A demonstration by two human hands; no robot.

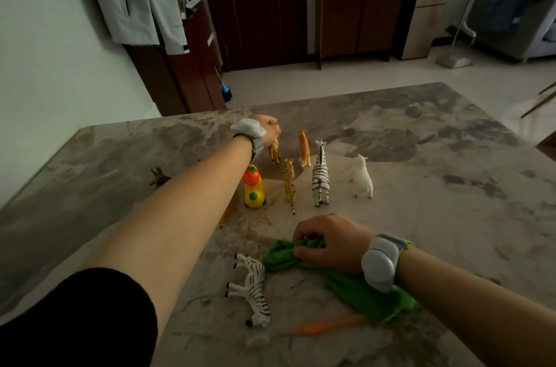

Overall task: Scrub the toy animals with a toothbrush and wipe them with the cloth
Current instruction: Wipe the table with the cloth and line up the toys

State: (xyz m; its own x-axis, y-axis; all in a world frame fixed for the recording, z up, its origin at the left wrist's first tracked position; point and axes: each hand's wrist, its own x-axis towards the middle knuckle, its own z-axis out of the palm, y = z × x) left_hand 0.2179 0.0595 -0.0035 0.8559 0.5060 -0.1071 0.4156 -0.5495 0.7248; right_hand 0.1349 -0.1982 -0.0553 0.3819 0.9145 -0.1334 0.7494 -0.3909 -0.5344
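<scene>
Reaching left hand (268, 129) grips giraffe (274, 152), cloth (358, 288) clutched

Two zebras: a standing zebra (320, 177) far, a lying zebra (254, 291) near. One cheetah (289, 181), one giraffe (274, 151), one orange animal (304, 147), one white animal (362, 177), one yellow toy (254, 193), one green cloth (355, 291).

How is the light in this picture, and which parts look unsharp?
Head view: dim, soft light, faint shadows; the orange stick-shaped object beside the green cloth is smeared, while the striped plastic zebra lying nearby is sharp.
</scene>
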